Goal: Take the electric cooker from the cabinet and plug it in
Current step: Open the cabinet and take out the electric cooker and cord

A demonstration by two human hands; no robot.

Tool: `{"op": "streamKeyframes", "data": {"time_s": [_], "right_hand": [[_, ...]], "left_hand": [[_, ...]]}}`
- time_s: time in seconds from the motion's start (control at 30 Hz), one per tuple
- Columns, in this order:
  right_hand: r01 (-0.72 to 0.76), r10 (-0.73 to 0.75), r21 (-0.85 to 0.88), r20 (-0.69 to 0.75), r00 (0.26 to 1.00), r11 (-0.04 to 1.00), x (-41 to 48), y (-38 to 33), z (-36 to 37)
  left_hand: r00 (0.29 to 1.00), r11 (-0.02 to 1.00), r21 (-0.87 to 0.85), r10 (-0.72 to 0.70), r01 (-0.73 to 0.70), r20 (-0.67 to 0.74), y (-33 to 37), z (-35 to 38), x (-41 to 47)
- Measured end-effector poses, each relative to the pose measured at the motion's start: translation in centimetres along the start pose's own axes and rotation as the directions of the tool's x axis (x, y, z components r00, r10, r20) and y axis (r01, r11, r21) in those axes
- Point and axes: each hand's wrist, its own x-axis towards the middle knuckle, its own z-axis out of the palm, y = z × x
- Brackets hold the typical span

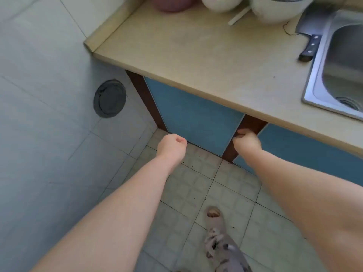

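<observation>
A blue cabinet door under the beige counter stands closed, framed by dark brown wood. My right hand reaches to the door's right edge, its fingers curled against that edge by the brown post. My left hand hangs as a fist in front of the door's lower left corner and holds nothing. The electric cooker is hidden from view.
On the counter lie a cleaver, white bowls, a pink container and chopsticks. A steel sink sits at the right. A round vent cover marks the left wall. A second blue door is further right.
</observation>
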Motion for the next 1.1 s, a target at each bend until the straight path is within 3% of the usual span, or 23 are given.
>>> {"op": "streamKeyframes", "data": {"time_s": [0.27,0.57,0.7,0.87,1.1], "right_hand": [[-0.106,0.108,0.023,-0.133,0.985,0.994,5.1,-1.1,3.1],[-0.086,0.133,0.242,-0.186,0.973,0.967,8.3,-1.2,5.3],[-0.104,0.162,0.233,-0.244,0.956,0.967,9.0,-1.0,5.7],[-0.119,0.205,0.317,-0.252,0.946,0.941,7.1,0.4,5.7],[-0.027,0.086,0.275,-0.207,0.975,0.961,0.3,2.3,7.4]], "left_hand": [[0.997,1.0,-0.016,0.0,0.001,0.083,-1.0,2.3,6.5],[0.988,0.988,-0.124,-0.077,0.093,0.131,-2.0,3.1,9.8],[0.987,0.984,-0.139,-0.096,0.114,0.131,-2.5,3.0,9.8],[0.987,0.984,-0.143,-0.09,0.109,0.133,-2.9,3.3,8.5],[0.988,0.988,-0.13,-0.068,0.086,0.137,-5.0,3.0,5.6]]}}
